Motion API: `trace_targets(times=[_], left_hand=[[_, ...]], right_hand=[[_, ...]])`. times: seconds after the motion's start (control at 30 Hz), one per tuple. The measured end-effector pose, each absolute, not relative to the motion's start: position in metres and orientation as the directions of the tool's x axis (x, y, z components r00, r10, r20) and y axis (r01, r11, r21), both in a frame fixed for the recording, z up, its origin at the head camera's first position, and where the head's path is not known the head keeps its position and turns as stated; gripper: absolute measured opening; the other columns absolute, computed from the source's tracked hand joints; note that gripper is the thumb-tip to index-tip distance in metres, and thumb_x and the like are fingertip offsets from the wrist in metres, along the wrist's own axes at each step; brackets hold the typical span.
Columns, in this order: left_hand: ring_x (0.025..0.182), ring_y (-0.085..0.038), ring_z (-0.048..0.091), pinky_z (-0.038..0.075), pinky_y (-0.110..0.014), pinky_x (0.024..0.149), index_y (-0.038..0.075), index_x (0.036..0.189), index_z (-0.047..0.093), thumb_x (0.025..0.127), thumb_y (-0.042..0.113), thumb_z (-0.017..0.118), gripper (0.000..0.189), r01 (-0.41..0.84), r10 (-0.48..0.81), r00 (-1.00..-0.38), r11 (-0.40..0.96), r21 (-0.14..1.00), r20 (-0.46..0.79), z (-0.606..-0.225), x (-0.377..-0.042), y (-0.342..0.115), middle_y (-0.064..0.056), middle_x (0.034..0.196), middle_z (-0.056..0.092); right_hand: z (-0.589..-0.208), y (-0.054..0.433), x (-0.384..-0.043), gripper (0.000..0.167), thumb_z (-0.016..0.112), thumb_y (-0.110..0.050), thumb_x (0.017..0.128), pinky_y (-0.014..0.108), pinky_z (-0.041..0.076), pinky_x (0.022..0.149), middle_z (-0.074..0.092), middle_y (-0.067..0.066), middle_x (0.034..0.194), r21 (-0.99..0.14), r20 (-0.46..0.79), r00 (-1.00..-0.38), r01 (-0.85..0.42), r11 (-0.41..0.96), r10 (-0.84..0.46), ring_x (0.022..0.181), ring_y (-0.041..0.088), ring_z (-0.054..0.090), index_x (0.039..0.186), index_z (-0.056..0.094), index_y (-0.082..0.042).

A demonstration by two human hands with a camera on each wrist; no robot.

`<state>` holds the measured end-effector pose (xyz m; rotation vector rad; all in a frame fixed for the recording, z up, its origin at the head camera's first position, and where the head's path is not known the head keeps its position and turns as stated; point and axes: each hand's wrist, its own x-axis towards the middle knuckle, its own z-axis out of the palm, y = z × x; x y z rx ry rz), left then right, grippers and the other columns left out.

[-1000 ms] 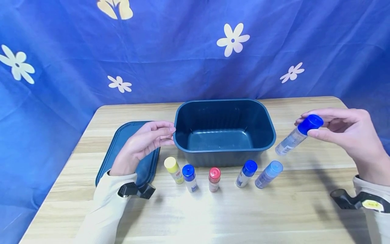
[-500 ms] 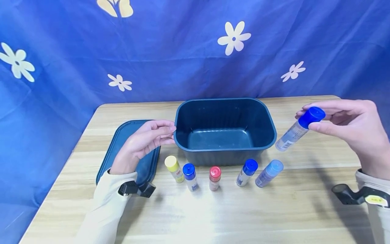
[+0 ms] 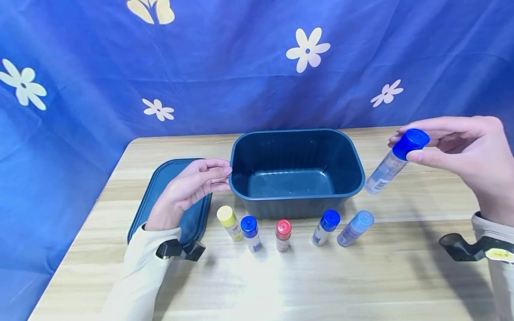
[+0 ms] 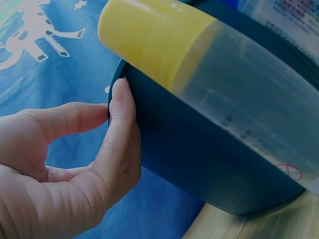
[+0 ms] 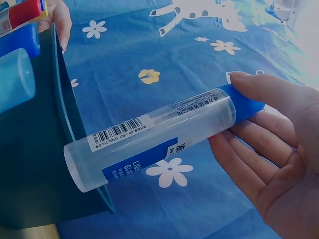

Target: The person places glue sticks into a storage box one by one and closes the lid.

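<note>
My left hand [image 3: 188, 189] pinches the left rim of a dark teal plastic bin [image 3: 295, 207], thumb against the fingers in the left wrist view. Nothing shows inside the bin. My right hand [image 3: 467, 154] holds a clear liquid glue bottle [image 5: 154, 137] by its blue cap, tilted, its base pointing down toward the bin's right side. In front of the bin stand a yellow-capped bottle [image 3: 230, 223], a blue-capped bottle [image 3: 251, 234], a red-capped bottle [image 3: 283, 235], another blue-capped bottle [image 3: 325, 227] and a light-blue-capped bottle [image 3: 355, 228].
A dark teal lid [image 3: 158, 187] lies flat on the wooden table [image 3: 321, 285], left of the bin and partly under my left forearm. A blue flowered curtain [image 3: 241, 89] hangs behind the table's back edge.
My right hand has risen a little and moved slightly back with the glue bottle. The left hand stays on the bin's rim, and the standing bottles keep their places.
</note>
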<state>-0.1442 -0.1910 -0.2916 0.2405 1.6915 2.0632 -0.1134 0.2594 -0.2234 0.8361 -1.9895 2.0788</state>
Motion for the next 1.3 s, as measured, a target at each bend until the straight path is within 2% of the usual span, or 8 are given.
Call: trace_targets(times=[0.2,0.43,0.7,1.07,1.3], left_hand=[[0.080,-0.014,0.068,0.057,-0.030,0.082,-0.001,0.105,0.062,0.097,-0.003,0.048,0.016,-0.237,0.444,-0.883,-0.140,0.961,-0.153,-0.290,-0.145,-0.189,-0.005,0.088,0.068],[0.080,-0.015,0.068,0.058,-0.030,0.081,0.001,0.101,0.064,0.097,-0.005,0.048,0.018,-0.241,0.437,-0.887,-0.165,0.956,-0.148,-0.291,-0.145,-0.189,-0.007,0.088,0.068],[0.080,-0.015,0.069,0.058,-0.030,0.081,0.001,0.101,0.064,0.097,-0.005,0.048,0.018,-0.246,0.452,-0.880,-0.166,0.955,-0.148,-0.292,-0.145,-0.190,-0.006,0.088,0.067],[0.078,-0.014,0.068,0.058,-0.030,0.080,0.001,0.100,0.065,0.097,-0.005,0.047,0.019,-0.259,0.463,-0.872,-0.164,0.952,-0.157,-0.291,-0.145,-0.189,-0.006,0.087,0.066],[0.077,-0.014,0.067,0.058,-0.030,0.081,0.003,0.101,0.064,0.097,-0.004,0.048,0.018,-0.263,0.445,-0.879,-0.152,0.953,-0.172,-0.290,-0.144,-0.190,-0.006,0.086,0.066]], right_hand=[[-0.215,0.257,-0.114,0.036,0.061,0.031,0.072,0.030,0.057,0.076,0.066,0.031,0.099,-0.884,0.465,-0.850,-0.462,-0.076,-0.246,0.090,0.034,0.068,0.108,0.055,0.027],[-0.211,0.251,-0.120,0.037,0.062,0.032,0.070,0.030,0.058,0.073,0.065,0.032,0.100,-0.864,0.499,-0.814,-0.494,-0.096,-0.298,0.087,0.033,0.069,0.106,0.055,0.028],[-0.206,0.240,-0.123,0.037,0.063,0.029,0.072,0.030,0.058,0.074,0.066,0.030,0.102,-0.881,0.463,-0.832,-0.470,-0.056,-0.308,0.091,0.031,0.069,0.109,0.057,0.025],[-0.213,0.234,-0.133,0.038,0.063,0.027,0.075,0.027,0.058,0.075,0.069,0.023,0.103,-0.886,0.444,-0.827,-0.462,-0.033,-0.346,0.090,0.027,0.070,0.112,0.059,0.019],[-0.219,0.229,-0.141,0.038,0.067,0.020,0.077,0.024,0.057,0.074,0.071,0.017,0.101,-0.892,0.406,-0.838,-0.449,0.038,-0.364,0.088,0.022,0.070,0.114,0.062,0.013]])
